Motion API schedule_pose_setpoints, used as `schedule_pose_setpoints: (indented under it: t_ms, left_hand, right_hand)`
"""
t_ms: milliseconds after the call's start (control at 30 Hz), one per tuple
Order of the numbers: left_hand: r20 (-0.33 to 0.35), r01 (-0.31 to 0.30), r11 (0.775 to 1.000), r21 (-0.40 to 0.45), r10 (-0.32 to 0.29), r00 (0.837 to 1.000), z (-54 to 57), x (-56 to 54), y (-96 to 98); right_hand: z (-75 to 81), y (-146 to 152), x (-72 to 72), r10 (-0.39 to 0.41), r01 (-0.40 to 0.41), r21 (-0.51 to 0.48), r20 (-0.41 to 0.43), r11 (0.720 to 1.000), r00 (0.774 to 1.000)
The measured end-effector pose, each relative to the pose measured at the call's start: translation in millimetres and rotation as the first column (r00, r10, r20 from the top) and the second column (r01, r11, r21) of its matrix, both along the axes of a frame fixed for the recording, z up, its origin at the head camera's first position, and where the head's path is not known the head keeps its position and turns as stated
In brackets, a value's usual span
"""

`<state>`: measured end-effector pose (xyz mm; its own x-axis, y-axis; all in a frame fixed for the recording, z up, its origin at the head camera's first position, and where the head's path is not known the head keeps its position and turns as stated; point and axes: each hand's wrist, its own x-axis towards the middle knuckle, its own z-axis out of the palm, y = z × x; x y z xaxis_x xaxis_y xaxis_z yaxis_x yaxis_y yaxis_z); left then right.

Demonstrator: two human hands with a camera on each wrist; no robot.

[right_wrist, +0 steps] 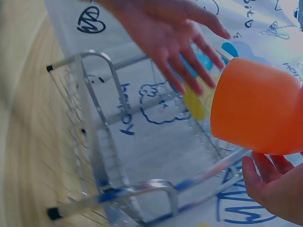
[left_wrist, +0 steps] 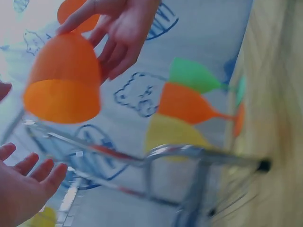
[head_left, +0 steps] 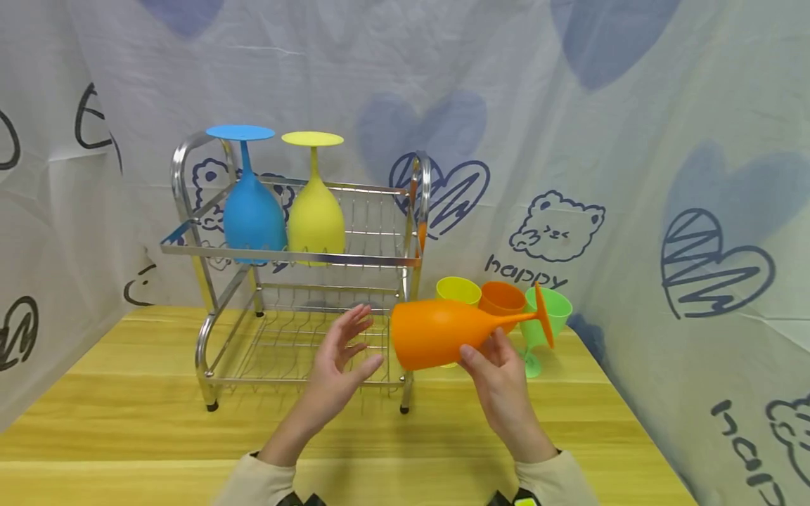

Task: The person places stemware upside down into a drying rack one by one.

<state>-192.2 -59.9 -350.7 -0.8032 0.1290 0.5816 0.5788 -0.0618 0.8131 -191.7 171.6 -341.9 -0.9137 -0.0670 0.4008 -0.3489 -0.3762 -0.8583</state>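
In the head view an orange goblet (head_left: pixel 439 334) lies on its side in the air, mouth to the left and foot to the right. My right hand (head_left: pixel 503 386) holds it near where bowl meets stem, thumb in front. Left of the goblet's mouth, my left hand (head_left: pixel 335 365) is held apart from it, fingers spread and nothing in them. The left wrist view shows the goblet's open mouth (left_wrist: pixel 64 101) with the left fingers (left_wrist: pixel 47 175) below it. On the upper tier of a metal rack (head_left: pixel 291 256), a blue goblet (head_left: pixel 253 214) and a yellow goblet (head_left: pixel 315 218) stand upside down.
Behind the held goblet, a yellow goblet (head_left: pixel 458 288), another orange goblet (head_left: pixel 503 295) and a green goblet (head_left: pixel 549 309) stand upright on the wooden table (head_left: pixel 455 436). The rack's lower tier is bare wire. A printed cloth (head_left: pixel 525 133) hangs behind and at both sides.
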Motion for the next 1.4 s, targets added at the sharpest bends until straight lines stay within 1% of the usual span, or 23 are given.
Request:
schedule_pose_setpoints:
  t_ms: [67, 100, 167, 200, 233, 333, 400, 433, 500, 567, 600, 700, 733, 833, 867, 933, 1033, 1100, 1133, 1200, 1267, 1333, 1400]
  left_hand:
    - [-0.076, -0.092, 0.995, -0.049, 0.088, 0.993, 8.0, 3.7, -7.3]
    - [-0.119, -0.142, 0.987, -0.071, 0.133, 0.984, 12.7, 5.2, -11.9]
    - [-0.211, -0.245, 0.964, -0.102, 0.22, 0.952, 22.9, 7.8, -22.5]
    - [-0.263, -0.296, 0.949, -0.106, 0.26, 0.929, 28.3, 8.2, -28.4]
    - [-0.315, -0.346, 0.932, -0.104, 0.299, 0.901, 33.9, 8.3, -34.7]
    - [-0.411, -0.488, 0.869, -0.083, 0.417, 0.811, 50.8, 9.1, -54.7]
    - [-0.446, -0.553, 0.831, -0.055, 0.475, 0.758, 60.7, 7.4, -69.5]
    - [-0.453, -0.584, 0.81, -0.047, 0.504, 0.735, 65.0, 6.1, -77.2]
    - [-0.445, -0.638, 0.769, -0.045, 0.556, 0.702, 72.2, 2.5, -93.2]
    - [-0.442, -0.679, 0.732, -0.058, 0.591, 0.675, 77.9, -2.7, -109.3]
    - [-0.437, -0.696, 0.714, -0.074, 0.605, 0.666, 80.4, -5.0, -116.9]
    - [-0.454, -0.73, 0.674, -0.114, 0.618, 0.641, 85.3, -11.9, -136.7]
    - [-0.466, -0.742, 0.659, -0.125, 0.621, 0.63, 86.2, -13.9, -142.1]
    - [-0.476, -0.766, 0.627, -0.141, 0.636, 0.608, 88.2, -18.5, -154.3]
    - [-0.466, -0.772, 0.619, -0.146, 0.645, 0.605, 89.0, -19.7, -157.2]
    - [-0.427, -0.773, 0.616, -0.154, 0.664, 0.614, 90.6, -22.0, -161.2]
    - [-0.335, -0.752, 0.634, -0.179, 0.68, 0.652, 93.9, -25.7, -166.5]
    - [-0.256, -0.726, 0.655, -0.209, 0.68, 0.687, 95.7, -28.3, -170.5]
    - [-0.216, -0.708, 0.67, -0.223, 0.675, 0.706, 96.3, -29.3, -173.3]
    - [-0.136, -0.666, 0.702, -0.252, 0.655, 0.743, 96.6, -31.2, -179.3]
    - [-0.068, -0.618, 0.734, -0.281, 0.627, 0.776, 96.2, -33.3, -185.2]
    - [-0.017, -0.57, 0.762, -0.308, 0.594, 0.804, 95.2, -35.4, -190.4]
    - [0.022, -0.52, 0.788, -0.33, 0.557, 0.83, 94.4, -39.2, -194.0]
  right_hand:
    - [4.3, 3.6, 0.9, -0.034, 0.034, 0.01, -0.006, 0.999, 0.999]
    - [6.7, 5.5, 1.4, -0.049, 0.049, 0.016, -0.014, 0.999, 0.999]
    - [11.7, 9.5, 1.8, -0.08, 0.081, 0.038, -0.045, 0.996, 0.996]
    - [14.5, 11.6, 1.9, -0.096, 0.099, 0.05, -0.065, 0.994, 0.993]
    - [17.4, 13.5, 2.1, -0.114, 0.12, 0.063, -0.086, 0.991, 0.99]
    - [27.5, 18.3, 2.1, -0.169, 0.186, 0.104, -0.153, 0.977, 0.974]
    - [35.4, 20.1, 1.8, -0.195, 0.22, 0.12, -0.189, 0.968, 0.962]
    - [39.6, 20.6, 1.5, -0.202, 0.231, 0.125, -0.209, 0.965, 0.957]
    - [48.2, 21.1, 0.5, -0.211, 0.252, 0.14, -0.255, 0.958, 0.944]
    - [57.1, 20.8, -0.7, -0.211, 0.265, 0.151, -0.301, 0.952, 0.93]
    - [61.5, 20.4, -1.5, -0.214, 0.277, 0.162, -0.326, 0.947, 0.921]
    - [74.2, 18.6, -4.0, -0.213, 0.299, 0.177, -0.385, 0.938, 0.898]
    - [78.0, 17.7, -4.9, -0.209, 0.298, 0.176, -0.397, 0.938, 0.893]
    - [88.9, 14.6, -8.1, -0.206, 0.309, 0.192, -0.422, 0.932, 0.883]
    - [92.2, 13.5, -9.4, -0.202, 0.309, 0.197, -0.427, 0.93, 0.882]
    - [98.9, 10.5, -11.6, -0.189, 0.302, 0.21, -0.432, 0.93, 0.882]
    - [109.2, 5.0, -17.1, -0.174, 0.304, 0.229, -0.457, 0.925, 0.873]
    - [116.0, 0.9, -21.5, -0.163, 0.305, 0.236, -0.477, 0.923, 0.863]
    - [119.6, -1.4, -24.0, -0.166, 0.319, 0.246, -0.493, 0.915, 0.854]
    - [126.8, -6.3, -28.5, -0.165, 0.341, 0.266, -0.518, 0.901, 0.839]
    - [134.2, -11.7, -33.0, -0.156, 0.354, 0.283, -0.541, 0.891, 0.826]
    - [141.4, -17.6, -38.1, -0.144, 0.365, 0.307, -0.558, 0.879, 0.817]
    - [147.4, -23.2, -43.1, -0.131, 0.368, 0.338, -0.557, 0.866, 0.82]
